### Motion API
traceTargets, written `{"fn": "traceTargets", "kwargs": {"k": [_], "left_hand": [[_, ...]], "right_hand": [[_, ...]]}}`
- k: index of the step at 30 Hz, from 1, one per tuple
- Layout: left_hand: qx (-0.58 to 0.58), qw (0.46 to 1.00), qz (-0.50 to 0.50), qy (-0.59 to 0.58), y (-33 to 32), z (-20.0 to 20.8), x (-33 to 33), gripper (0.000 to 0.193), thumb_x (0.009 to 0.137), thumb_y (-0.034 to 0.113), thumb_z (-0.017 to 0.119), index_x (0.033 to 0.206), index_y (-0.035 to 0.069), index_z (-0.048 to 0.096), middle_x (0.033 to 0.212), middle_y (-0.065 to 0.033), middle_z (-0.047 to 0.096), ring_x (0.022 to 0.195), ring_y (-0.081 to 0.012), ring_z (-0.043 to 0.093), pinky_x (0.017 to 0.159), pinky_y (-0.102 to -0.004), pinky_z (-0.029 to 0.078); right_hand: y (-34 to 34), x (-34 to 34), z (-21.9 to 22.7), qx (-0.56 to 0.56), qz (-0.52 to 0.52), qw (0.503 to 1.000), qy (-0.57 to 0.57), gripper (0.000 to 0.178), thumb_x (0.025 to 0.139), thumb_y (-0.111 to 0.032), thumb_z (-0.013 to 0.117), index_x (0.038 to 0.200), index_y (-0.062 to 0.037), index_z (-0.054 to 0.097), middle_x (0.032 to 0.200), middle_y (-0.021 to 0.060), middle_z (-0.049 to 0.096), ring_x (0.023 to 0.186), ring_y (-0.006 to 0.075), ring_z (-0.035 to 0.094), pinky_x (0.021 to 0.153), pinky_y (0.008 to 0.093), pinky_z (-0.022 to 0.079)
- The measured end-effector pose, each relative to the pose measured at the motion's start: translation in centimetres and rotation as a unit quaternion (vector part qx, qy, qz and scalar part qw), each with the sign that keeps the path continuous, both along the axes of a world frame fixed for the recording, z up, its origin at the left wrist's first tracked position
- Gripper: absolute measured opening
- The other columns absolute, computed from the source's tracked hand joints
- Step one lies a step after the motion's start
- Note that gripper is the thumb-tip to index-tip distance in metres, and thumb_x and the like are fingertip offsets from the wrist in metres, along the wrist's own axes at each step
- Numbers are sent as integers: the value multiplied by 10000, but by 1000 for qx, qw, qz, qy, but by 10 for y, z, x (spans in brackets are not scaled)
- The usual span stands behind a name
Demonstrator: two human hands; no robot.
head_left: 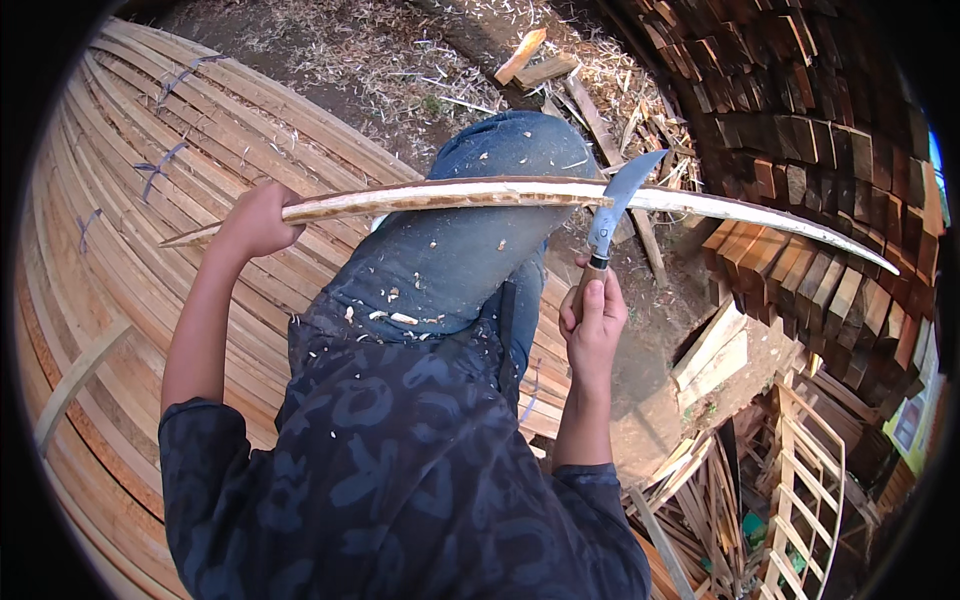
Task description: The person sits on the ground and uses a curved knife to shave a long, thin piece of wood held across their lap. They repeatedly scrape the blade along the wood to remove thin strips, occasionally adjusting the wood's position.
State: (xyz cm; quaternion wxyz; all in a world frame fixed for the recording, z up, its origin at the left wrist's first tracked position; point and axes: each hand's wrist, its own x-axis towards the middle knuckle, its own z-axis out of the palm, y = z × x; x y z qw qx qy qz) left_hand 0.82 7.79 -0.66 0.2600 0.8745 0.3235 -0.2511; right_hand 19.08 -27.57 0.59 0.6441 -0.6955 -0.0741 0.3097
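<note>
Knifework on a long, pale, curved wooden slat [520, 193] laid across a knee in blue jeans [470, 250].

Left hand [258, 222] has its fingers wrapped tight around the slat's left end, right hand [593, 318] fisted on the wooden handle of a curved steel knife [617, 205]. Slat runs left to right, blade crossing it just right of the knee, so the right hand's nearer the cut. Stacked pale slats [110, 260] sit off to the left.

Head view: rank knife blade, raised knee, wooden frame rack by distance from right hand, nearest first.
From the right hand:
1. Knife blade, just above it, against the long stick.
2. Raised knee in jeans, up and left.
3. Wooden frame rack, lower right on the ground.
</note>
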Motion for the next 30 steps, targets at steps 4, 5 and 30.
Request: {"fn": "traceTargets", "kwargs": {"k": [4,5,30], "left_hand": [[9,1000,5,13,1,-7,-4,190,643,129,622,789,32,696,748,-219,638,729,-387,623,688,-427,501],[3,1000,4,12,1,-6,-4,191,643,130,624,790,32,695,748,-219,638,728,-388,622,686,-428,501],[24,1000,3,0,2,-6,-4,164,653,144,614,748,22,669,725,-231,619,710,-402,609,654,-443,495]], "right_hand": [[-14,21,4,105,76,975,182,399,1002,-374,416,1164,-18,495,489,-15,358,353,44,251,347,201,206],[-15,21,3,146,79,954,250,408,1000,-384,419,1160,-17,500,491,-10,366,355,47,253,348,205,210],[-9,-1,3,55,-31,996,68,337,999,-284,457,1195,-10,482,564,-13,409,438,38,349,404,188,285]]}}
